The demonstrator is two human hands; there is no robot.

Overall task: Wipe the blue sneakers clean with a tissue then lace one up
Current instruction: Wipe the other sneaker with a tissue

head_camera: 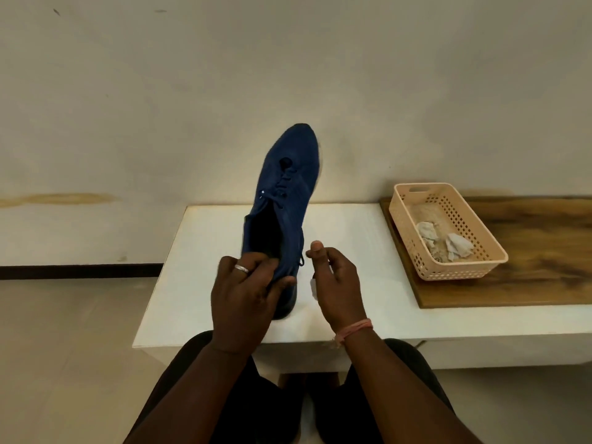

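At the heel end, the blue sneaker (286,193) is clamped by the left hand (245,293): fingers curled over the collar, thumb pressed along the side. Shoe is held tilted, toe raised and pointed away, heel low near the white worktop (352,245) — judged so the opening and lace area are presented upward for work. Whether the heel actually touches the worktop cannot be told.

Right hand (336,283) is held just beside the shoe, fingers curled, thumb up. A small pale scrap, likely tissue (314,288), is seen at the palm; a dark lace end (301,259) dangles between hand and shoe. Whether the lace is pinched cannot be told.

Upper is a dark blue knit, matte, soft-looking; laces same colour, loosely threaded through the lower eyelets. Sole edge looks darker and smoother.

Right of this, a peach perforated plastic basket (480,248) is parked on a wood-grain board (544,251), with crumpled grey tissues (458,246) inside — judged to be a discard bin. Only one sneaker is in view.
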